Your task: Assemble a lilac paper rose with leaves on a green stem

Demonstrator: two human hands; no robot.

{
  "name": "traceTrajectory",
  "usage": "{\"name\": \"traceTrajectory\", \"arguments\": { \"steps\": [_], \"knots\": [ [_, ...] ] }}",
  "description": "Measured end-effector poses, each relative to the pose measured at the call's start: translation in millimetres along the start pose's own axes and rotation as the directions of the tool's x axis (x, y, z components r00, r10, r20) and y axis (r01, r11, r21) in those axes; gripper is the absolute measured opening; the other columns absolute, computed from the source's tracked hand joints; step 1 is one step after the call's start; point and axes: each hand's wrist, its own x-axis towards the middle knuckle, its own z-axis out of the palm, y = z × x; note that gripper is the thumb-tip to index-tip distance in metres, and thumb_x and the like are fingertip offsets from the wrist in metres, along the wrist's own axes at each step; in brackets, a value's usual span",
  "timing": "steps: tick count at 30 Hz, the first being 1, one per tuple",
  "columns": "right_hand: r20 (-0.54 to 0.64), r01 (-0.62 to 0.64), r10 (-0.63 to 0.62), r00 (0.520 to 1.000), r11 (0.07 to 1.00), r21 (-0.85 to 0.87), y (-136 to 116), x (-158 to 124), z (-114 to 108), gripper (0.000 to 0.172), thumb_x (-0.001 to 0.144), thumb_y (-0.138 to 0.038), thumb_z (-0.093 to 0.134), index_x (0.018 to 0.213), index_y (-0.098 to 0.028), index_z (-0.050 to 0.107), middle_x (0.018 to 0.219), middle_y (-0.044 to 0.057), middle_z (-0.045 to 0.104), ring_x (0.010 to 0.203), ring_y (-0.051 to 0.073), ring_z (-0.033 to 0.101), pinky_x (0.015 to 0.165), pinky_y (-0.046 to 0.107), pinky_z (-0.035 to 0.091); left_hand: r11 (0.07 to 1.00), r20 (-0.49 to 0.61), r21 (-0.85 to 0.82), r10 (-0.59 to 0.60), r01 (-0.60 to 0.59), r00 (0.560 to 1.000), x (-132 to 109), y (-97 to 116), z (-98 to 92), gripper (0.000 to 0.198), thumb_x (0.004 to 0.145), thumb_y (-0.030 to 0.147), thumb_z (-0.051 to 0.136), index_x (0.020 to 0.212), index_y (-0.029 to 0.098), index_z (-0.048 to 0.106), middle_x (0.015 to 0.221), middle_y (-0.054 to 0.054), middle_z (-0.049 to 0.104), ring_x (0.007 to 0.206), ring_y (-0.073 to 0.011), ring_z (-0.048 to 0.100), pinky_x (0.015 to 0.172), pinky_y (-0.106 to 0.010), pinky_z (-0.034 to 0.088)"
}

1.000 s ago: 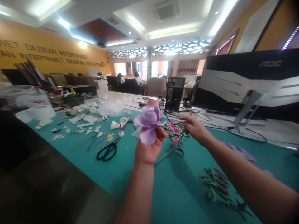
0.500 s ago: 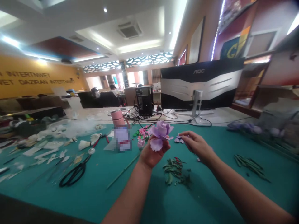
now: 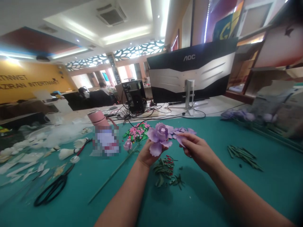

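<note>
While the left hand (image 3: 150, 154) cradled a lilac artificial flower (image 3: 159, 136), half-closed beneath it, the right hand (image 3: 199, 152) pinched a lilac petal (image 3: 183, 132) just beside it, above the teal-covered tabletop (image 3: 260, 195).

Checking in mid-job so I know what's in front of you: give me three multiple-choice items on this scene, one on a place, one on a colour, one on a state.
1. Where do the black-handled scissors lie?
A) On the teal mat, left of the hands
B) On the monitor's stand
C) In a basket

2. What colour is the flower in the left hand?
A) Yellow
B) Lilac
C) Red

3. What is the right hand doing?
A) Lying flat on the mat
B) Gripping the scissors
C) Pinching a lilac petal

1: A, they rest on the mat at lower left.
2: B, its petals show pale purple.
3: C, the petal sits between thumb and fingers.
</note>
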Motion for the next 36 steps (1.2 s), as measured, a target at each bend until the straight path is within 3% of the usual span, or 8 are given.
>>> {"name": "traceTrajectory", "arguments": {
  "steps": [2,7,12,22,30,36],
  "knots": [
    [0.019,-0.008,0.008,1.0,1.0,0.008,-0.9,-3.2,1.3,0.042,0.074,-0.043,0.076,0.108,-0.02,0.067,0.074,0.0,0.065,0.055,0.009,0.052,0.052,0.025,0.038,1.0,-0.009,0.004,-0.004,0.004,1.0,0.7,-4.3,-4.1,0.036,0.062,0.018,0.083,0.092,0.019,0.063,0.085,-0.004,0.072,0.074,-0.0194,0.068,0.073,-0.036,0.055],
    [0.044,-0.046,0.045,0.998,0.999,0.015,0.5,-7.6,6.9,0.033,0.072,-0.044,0.079,0.079,-0.02,0.058,0.069,0.001,0.067,0.061,0.013,0.062,0.054,0.025,0.042,0.998,-0.003,-0.03,-0.048,0.048,0.999,0.2,-9.9,-5.9,0.023,0.07,0.022,0.078,0.088,0.016,0.066,0.085,-0.005,0.072,0.066,-0.0149,0.065,0.072,-0.033,0.054],
    [0.062,-0.033,0.037,0.997,0.998,-0.062,2.6,-9.8,11.9,0.033,0.075,-0.044,0.076,0.07,-0.019,0.056,0.058,-0.002,0.06,0.055,0.01,0.053,0.056,0.025,0.041,0.994,-0.028,-0.091,-0.056,0.053,0.998,-0.3,-11.0,-2.1,0.015,0.073,0.019,0.075,0.086,0.015,0.067,0.081,-0.004,0.071,0.069,-0.0166,0.065,0.069,-0.033,0.053],
    [0.062,0.044,-0.047,0.997,0.998,0.047,3.1,-14.1,19.6,0.029,0.076,-0.04,0.077,0.091,-0.021,0.062,0.062,-0.005,0.057,0.051,0.009,0.053,0.052,0.025,0.041,0.992,0.003,-0.115,-0.06,0.06,0.998,-4.4,-9.6,10.8,0.016,0.074,0.016,0.074,0.089,0.015,0.07,0.084,-0.004,0.071,0.065,-0.0131,0.062,0.066,-0.028,0.052],
    [0.056,0.062,-0.067,0.996,0.993,0.097,2.0,-15.1,21.0,0.023,0.078,-0.035,0.076,0.089,-0.021,0.062,0.06,-0.006,0.056,0.052,0.009,0.054,0.053,0.025,0.043,0.99,-0.008,-0.126,-0.062,0.06,0.998,-5.7,-12.2,13.8,0.004,0.081,0.02,0.068,0.084,0.018,0.071,0.087,-0.005,0.073,0.079,-0.0179,0.068,0.074,-0.031,0.054],
    [0.062,0.06,-0.066,0.996,0.993,0.104,0.2,-16.3,22.2,0.023,0.078,-0.035,0.075,0.09,-0.021,0.062,0.061,-0.005,0.057,0.052,0.009,0.054,0.053,0.025,0.043,0.991,0.004,-0.119,-0.062,0.062,0.998,-7.1,-12.2,17.0,0.007,0.083,0.024,0.067,0.078,0.018,0.07,0.087,-0.003,0.074,0.082,-0.0179,0.068,0.076,-0.031,0.054]
  ]
}}
